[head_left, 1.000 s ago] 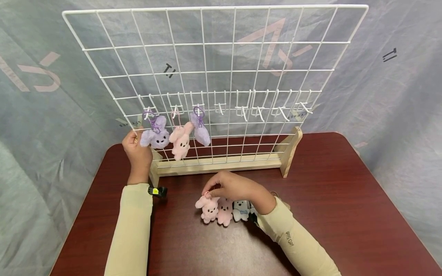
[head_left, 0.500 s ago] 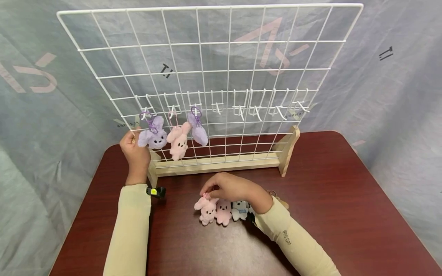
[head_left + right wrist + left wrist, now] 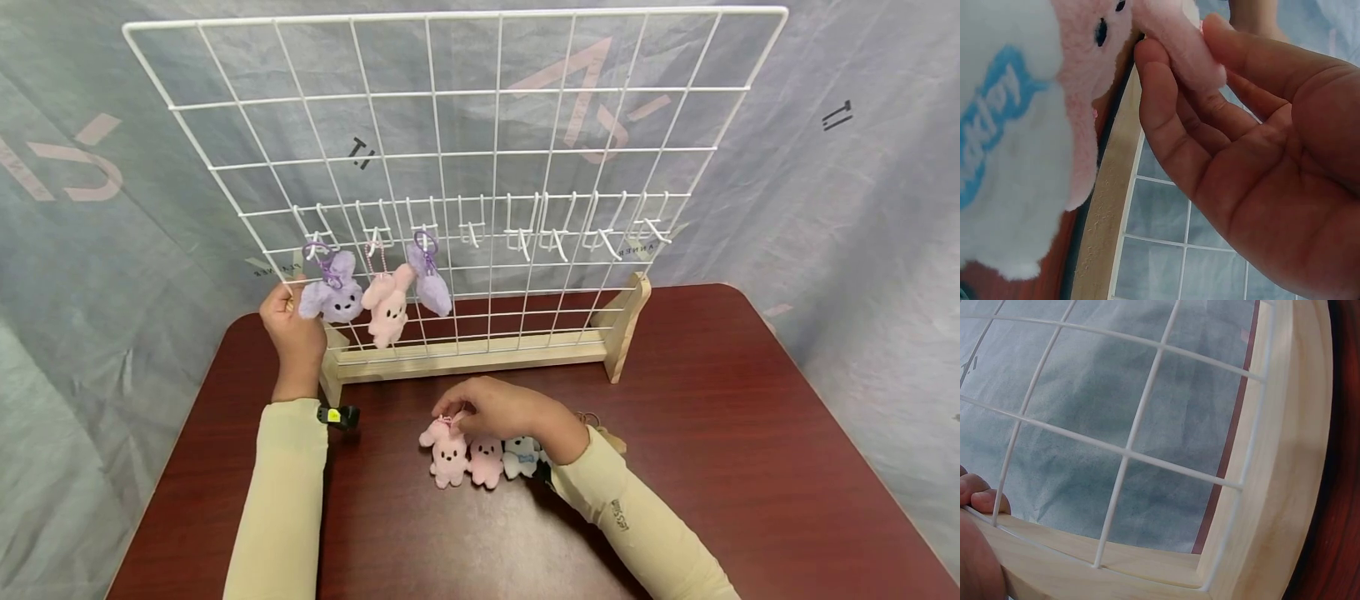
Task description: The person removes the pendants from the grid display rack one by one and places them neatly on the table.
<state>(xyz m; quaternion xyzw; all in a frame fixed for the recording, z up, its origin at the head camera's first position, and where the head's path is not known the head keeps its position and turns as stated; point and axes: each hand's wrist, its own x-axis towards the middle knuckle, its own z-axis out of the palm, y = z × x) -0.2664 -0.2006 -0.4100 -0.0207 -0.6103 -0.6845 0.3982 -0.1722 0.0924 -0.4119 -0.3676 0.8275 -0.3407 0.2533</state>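
Note:
My left hand (image 3: 294, 333) grips the left edge of a white wire grid rack (image 3: 495, 152); in the left wrist view its fingertips (image 3: 985, 500) curl round the edge wire and wooden frame (image 3: 1079, 575). On the table, my right hand (image 3: 506, 410) pinches the top of the leftmost pink bunny plush keychain (image 3: 449, 461), by its pink chain or ear; which one is partly hidden. Close up, the thumb and fingers surround a pink ear (image 3: 1194, 59). Beside it lie another pink plush (image 3: 486, 463) and a white plush with blue lettering (image 3: 1000, 131).
From the rack's left hooks hang a purple bunny plush (image 3: 341, 298), a pink bunny plush (image 3: 388, 312) and a purple plush (image 3: 432, 287) turned away. Several bare white hooks (image 3: 555, 242) continue to the right. Metal rings (image 3: 590, 419) show behind my right wrist.
The head view has shifted slightly. My right fingers have shifted a little at the top of the leftmost pink plush, which now sits slightly farther left. My left hand keeps its grip on the rack.

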